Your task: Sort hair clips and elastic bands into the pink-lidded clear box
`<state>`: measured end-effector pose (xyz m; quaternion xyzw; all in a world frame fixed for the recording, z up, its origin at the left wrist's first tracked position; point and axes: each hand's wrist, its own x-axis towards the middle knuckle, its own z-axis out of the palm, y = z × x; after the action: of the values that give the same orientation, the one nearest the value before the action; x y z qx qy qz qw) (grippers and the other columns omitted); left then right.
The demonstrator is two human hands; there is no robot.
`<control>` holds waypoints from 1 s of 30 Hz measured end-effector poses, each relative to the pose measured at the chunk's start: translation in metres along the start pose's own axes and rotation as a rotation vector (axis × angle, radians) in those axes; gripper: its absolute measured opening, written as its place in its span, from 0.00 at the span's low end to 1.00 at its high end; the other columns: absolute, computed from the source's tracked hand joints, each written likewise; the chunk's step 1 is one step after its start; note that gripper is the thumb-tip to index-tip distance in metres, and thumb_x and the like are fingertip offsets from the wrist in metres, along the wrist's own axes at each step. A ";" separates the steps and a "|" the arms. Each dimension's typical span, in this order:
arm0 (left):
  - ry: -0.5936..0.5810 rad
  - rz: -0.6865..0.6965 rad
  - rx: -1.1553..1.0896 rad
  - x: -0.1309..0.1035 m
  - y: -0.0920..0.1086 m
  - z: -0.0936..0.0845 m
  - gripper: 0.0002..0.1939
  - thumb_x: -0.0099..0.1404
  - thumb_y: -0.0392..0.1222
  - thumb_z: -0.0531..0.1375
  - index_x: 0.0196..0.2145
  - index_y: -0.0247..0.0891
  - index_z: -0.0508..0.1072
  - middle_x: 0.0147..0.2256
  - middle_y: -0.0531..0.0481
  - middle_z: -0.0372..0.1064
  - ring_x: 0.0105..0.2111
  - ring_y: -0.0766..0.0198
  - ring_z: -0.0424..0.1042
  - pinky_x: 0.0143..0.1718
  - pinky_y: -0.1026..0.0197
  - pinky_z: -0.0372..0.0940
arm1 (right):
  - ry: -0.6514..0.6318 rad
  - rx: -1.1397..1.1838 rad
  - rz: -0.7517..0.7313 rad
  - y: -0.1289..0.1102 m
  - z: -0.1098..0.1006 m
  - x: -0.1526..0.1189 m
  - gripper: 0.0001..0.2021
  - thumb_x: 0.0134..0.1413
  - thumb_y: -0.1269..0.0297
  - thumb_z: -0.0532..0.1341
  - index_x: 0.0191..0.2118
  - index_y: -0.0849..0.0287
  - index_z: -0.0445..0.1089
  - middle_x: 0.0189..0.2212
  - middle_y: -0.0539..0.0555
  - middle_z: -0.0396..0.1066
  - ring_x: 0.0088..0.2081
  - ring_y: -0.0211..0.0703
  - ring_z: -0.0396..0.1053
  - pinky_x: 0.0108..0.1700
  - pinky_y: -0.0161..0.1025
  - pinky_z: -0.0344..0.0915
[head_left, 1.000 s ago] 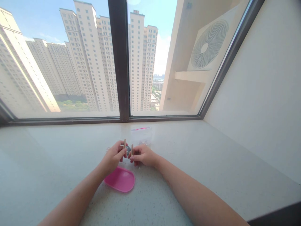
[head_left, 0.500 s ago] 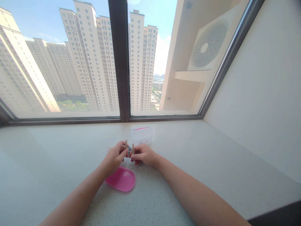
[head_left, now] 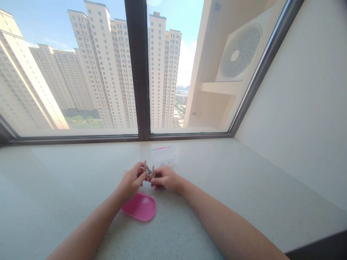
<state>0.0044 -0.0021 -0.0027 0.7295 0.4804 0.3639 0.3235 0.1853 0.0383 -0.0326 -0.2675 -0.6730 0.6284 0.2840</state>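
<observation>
My left hand [head_left: 135,178] is closed in a pinch on a thin, light-brown strip that looks like wood [head_left: 145,165], held upright. Close beside it, my right hand [head_left: 166,178] pinches a similar upright brown strip [head_left: 153,171] between thumb and fingers. A small dark grey piece [head_left: 149,170] shows in the narrow gap between the two strips; whether it joins them I cannot tell. Fingers hide the lower parts of these pieces. A pink oval tray [head_left: 142,210] lies below, its left side partly covered by my left wrist and forearm.
Behind my right hand lies a clear zip bag [head_left: 163,154] with a pink seal and small contents I cannot make out. Something clear [head_left: 125,172] peeks out behind my left hand. The speckled pale sill [head_left: 244,187] meets a window frame [head_left: 81,139] and a white wall [head_left: 306,108].
</observation>
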 end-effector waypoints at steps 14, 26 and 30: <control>0.059 -0.010 0.007 0.000 0.000 -0.001 0.10 0.64 0.44 0.51 0.41 0.39 0.63 0.24 0.55 0.68 0.20 0.67 0.63 0.24 0.64 0.59 | -0.019 -0.021 0.002 -0.003 0.000 -0.001 0.11 0.42 0.63 0.65 0.32 0.65 0.69 0.23 0.50 0.68 0.21 0.36 0.67 0.23 0.31 0.59; 0.093 -0.024 0.058 0.002 -0.002 0.000 0.13 0.64 0.45 0.51 0.45 0.39 0.62 0.24 0.55 0.67 0.19 0.66 0.63 0.24 0.65 0.58 | 0.011 -0.042 -0.014 -0.003 0.001 -0.003 0.11 0.42 0.63 0.65 0.32 0.66 0.70 0.22 0.50 0.68 0.20 0.36 0.66 0.22 0.31 0.60; 0.084 -0.007 0.040 0.002 -0.005 0.001 0.17 0.64 0.45 0.51 0.50 0.39 0.60 0.25 0.55 0.68 0.19 0.66 0.63 0.24 0.64 0.58 | 0.037 -0.049 -0.026 -0.007 0.003 -0.004 0.10 0.42 0.64 0.64 0.31 0.65 0.70 0.22 0.50 0.68 0.21 0.36 0.66 0.22 0.31 0.60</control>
<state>0.0035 0.0017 -0.0070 0.7183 0.5034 0.3831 0.2896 0.1859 0.0335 -0.0255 -0.2772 -0.6863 0.6028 0.2982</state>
